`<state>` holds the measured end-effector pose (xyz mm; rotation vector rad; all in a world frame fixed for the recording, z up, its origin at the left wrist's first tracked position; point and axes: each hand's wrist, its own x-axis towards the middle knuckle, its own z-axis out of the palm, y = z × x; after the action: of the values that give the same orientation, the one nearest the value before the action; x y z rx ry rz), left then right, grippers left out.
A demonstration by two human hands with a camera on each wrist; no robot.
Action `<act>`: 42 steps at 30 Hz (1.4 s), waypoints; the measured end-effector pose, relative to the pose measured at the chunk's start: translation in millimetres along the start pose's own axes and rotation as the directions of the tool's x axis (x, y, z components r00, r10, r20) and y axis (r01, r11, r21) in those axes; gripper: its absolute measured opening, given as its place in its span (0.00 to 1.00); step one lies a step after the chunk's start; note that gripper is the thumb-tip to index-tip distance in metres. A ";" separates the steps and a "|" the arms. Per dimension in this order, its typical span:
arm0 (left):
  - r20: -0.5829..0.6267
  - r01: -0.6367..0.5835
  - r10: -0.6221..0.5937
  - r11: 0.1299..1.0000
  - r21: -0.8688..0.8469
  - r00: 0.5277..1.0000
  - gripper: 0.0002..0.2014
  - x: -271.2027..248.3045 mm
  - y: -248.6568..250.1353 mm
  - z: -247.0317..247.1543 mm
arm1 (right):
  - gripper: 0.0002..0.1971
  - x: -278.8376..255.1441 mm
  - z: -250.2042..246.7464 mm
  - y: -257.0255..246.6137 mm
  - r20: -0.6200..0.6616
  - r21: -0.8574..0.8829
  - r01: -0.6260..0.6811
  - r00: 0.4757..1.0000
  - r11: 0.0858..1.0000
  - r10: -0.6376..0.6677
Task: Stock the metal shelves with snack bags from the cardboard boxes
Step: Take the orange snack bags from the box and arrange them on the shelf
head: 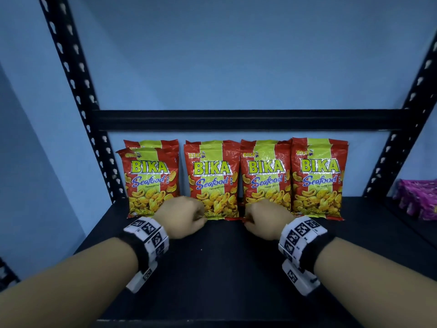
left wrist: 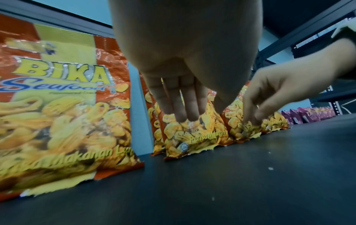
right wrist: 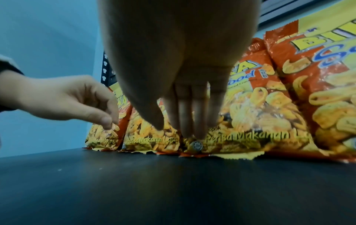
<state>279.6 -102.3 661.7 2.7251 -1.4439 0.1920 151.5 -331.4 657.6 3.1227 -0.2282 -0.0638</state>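
A: What print is read on the snack bags [head: 236,178]?

B: "BIKA" in yellow block capitals, "Seafood" in blue script, a small line beginning "Flavoured Cra…" beneath. Along the bottom hem "Perisa Makanan Laut" is made out in the wrist views. Red foil, yellow-green centre stripe.

A: Orientation?

B: Four front bags are stood upright in a row across the back of the black shelf [head: 224,268], long axis vertical, labels facing 6 o'clock, tops leaned toward the blue wall. Further bag tops are seen behind them.

A: Hands?

B: The left hand [head: 183,215] is placed at the foot of the second bag [left wrist: 192,137] from the left, its fingers [left wrist: 185,106] held straight and close together, tips against the foil. The right hand [head: 266,217] is placed at the foot of the third bag [right wrist: 240,121]; its fingers [right wrist: 194,115] likewise straight and together, tips on the lower print. Nothing is pinched by either.

A: Surroundings?

B: Perforated black uprights [head: 80,91] at 10 and 2 o'clock, a crossbar [head: 236,120] above the bags. Purple packets [head: 416,200] are noted at 3 o'clock, on the neighbouring shelf. Marker-printed bands [head: 150,235] are worn on both wrists.
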 end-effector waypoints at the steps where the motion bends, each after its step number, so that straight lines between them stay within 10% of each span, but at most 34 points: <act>1: 0.069 0.013 -0.011 1.000 -0.016 0.998 0.17 -3.2 -3.3 3.2 | 0.16 -0.5 6.0 0.4 0.069 0.004 -0.024 0.997 1.000 0.024; 6: 0.269 0.120 -0.105 0.992 -0.042 0.957 0.35 -5.8 -6.8 18.1 | 0.23 0.0 18.7 2.5 0.178 0.069 -0.083 0.982 0.994 0.069; 20: 0.338 0.175 -0.132 0.979 -0.100 0.932 0.38 -14.2 -3.4 21.5 | 0.28 -5.1 11.5 -4.3 0.242 0.087 -0.124 0.965 0.988 0.099; 30: -0.019 0.349 -0.358 0.919 -0.182 0.933 0.12 -48.9 -60.0 -3.9 | 0.30 -2.7 -5.4 -44.8 0.199 0.099 0.002 0.980 0.995 -0.022; 37: -0.102 0.546 -0.678 0.664 -0.511 0.728 0.62 -62.2 -118.5 3.5 | 0.49 -1.5 0.4 -80.7 0.307 0.166 0.043 0.947 0.985 -0.093; 42: -0.003 0.513 -0.698 0.529 -0.676 0.716 0.72 -42.5 -143.2 21.0 | 0.56 -0.9 9.9 -87.5 0.403 0.166 0.018 0.911 0.986 -0.084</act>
<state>376.2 10.9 637.1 2.2918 -0.2815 0.0239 162.9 -244.7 646.6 3.2342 -0.1582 -0.7424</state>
